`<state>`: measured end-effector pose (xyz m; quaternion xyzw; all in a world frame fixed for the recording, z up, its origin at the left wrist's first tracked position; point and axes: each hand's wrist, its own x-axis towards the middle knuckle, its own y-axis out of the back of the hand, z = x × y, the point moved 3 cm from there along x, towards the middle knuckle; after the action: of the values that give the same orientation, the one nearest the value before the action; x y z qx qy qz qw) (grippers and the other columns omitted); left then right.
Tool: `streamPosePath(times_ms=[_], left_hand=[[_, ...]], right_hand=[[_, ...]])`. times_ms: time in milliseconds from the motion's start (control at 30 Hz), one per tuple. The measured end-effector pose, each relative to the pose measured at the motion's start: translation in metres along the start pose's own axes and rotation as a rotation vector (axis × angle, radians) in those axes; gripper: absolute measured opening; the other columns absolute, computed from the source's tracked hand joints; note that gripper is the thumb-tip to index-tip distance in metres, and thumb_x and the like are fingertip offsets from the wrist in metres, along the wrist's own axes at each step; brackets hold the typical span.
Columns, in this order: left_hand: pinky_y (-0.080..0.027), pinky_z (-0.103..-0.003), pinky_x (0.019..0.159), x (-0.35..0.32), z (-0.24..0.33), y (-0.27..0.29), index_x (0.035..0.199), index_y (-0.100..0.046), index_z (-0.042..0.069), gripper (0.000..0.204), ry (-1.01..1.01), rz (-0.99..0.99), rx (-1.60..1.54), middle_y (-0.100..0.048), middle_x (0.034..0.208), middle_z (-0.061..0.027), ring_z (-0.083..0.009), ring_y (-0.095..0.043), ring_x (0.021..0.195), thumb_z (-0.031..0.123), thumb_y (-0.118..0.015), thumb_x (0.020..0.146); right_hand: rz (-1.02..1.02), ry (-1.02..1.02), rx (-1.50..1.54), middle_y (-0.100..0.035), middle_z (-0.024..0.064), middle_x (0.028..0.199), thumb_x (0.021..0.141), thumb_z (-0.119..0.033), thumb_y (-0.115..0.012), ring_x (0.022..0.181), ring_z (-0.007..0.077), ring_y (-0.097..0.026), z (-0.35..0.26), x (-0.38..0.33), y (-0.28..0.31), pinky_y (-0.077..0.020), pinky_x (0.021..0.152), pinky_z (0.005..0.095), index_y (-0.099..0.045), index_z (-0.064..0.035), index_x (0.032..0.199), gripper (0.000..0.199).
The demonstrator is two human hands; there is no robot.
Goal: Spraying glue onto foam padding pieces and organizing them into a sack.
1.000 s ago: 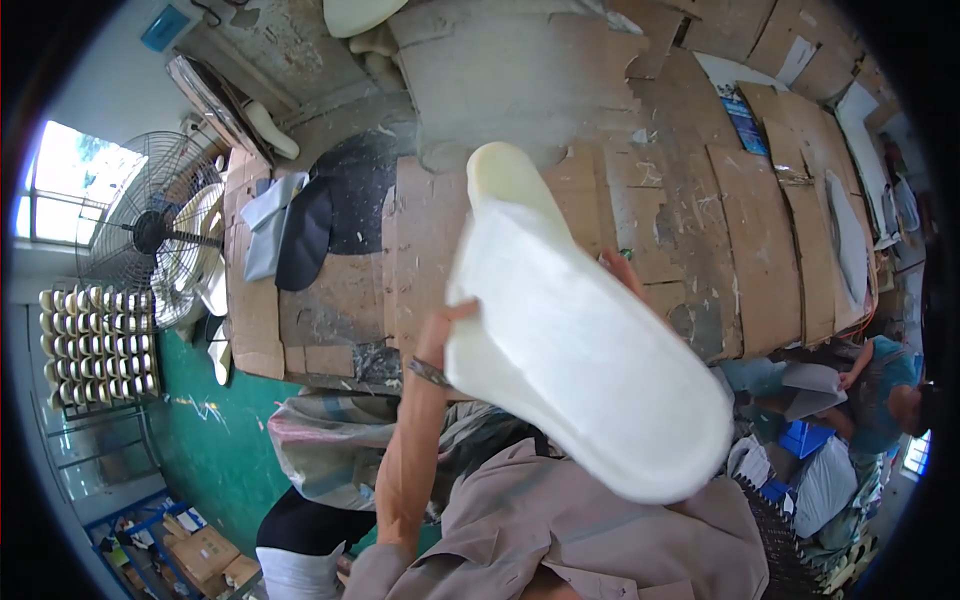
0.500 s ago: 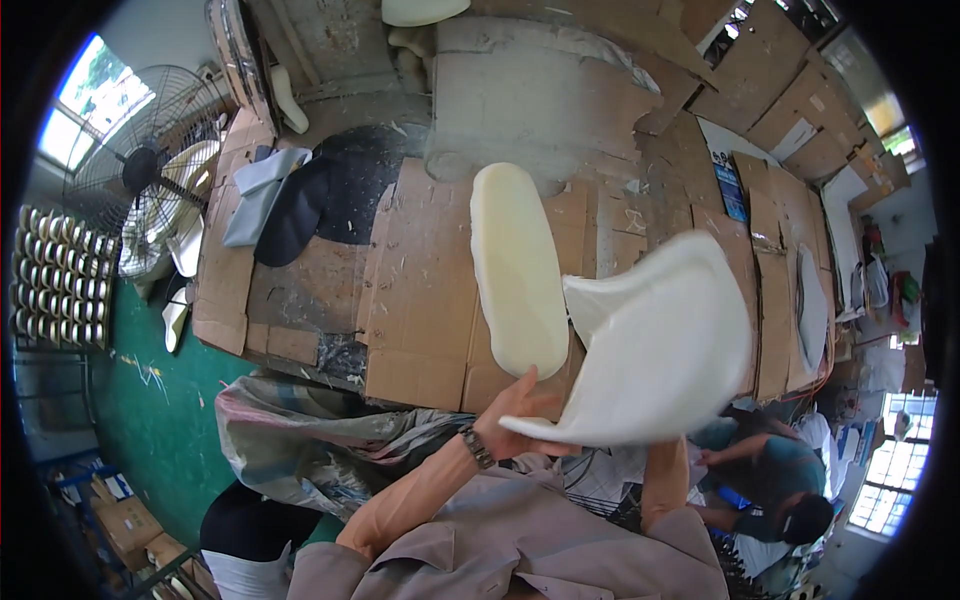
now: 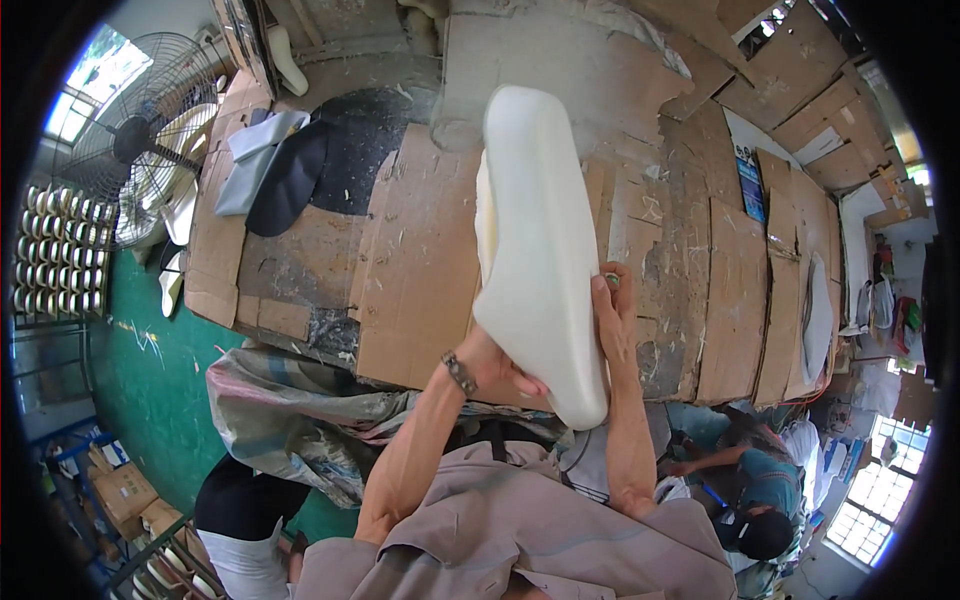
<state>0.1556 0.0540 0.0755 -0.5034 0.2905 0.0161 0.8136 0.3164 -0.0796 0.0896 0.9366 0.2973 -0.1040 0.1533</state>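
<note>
Swung leftward, the smooth white, shoe-shaped, foam-like piece [image 3: 545,240] now mostly hides the cream, elongated, foam-like pad [image 3: 486,225] above the brown cardboard-covered table [image 3: 410,260]; left hand [image 3: 490,362] grasps its lower left edge, right hand [image 3: 617,310] its right.

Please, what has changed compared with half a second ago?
The white moulded piece swung left; it now hides most of the cream piece, plainly visible before. The left hand still holds it; the right hand, hidden then, shows at its right edge. The dark piece and the light grey piece lie as before.
</note>
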Motion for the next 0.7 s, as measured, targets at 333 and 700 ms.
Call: streamPosePath(times_ms=[333,700], left_hand=[[-0.06,-0.036,0.053,0.035,-0.011,0.108,0.116,-0.059,-0.005,0.098,-0.157,0.68,0.244,-0.067,0.075,-0.0116,-0.0245,-0.069,0.063,0.085,-0.032,0.091],[-0.056,-0.054,0.08,0.038,-0.016,0.113,0.103,-0.072,0.007,0.055,-0.162,1.113,1.159,-0.073,0.098,-0.0221,-0.0448,-0.07,0.088,0.048,-0.036,0.107]], right_hand=[[0.382,0.193,-0.662,-0.061,0.0272,0.125,0.087,-0.064,-0.068,0.115,0.0415,-0.057,0.042,0.04,-0.045,-0.047,0.093,0.053,-0.054,-0.001,0.134,0.08],[0.411,0.135,-0.753,-0.066,0.027,0.121,0.091,-0.06,-0.066,0.109,0.0462,-0.064,0.103,0.038,-0.075,-0.05,0.09,0.0525,-0.05,0.002,0.134,0.078]])
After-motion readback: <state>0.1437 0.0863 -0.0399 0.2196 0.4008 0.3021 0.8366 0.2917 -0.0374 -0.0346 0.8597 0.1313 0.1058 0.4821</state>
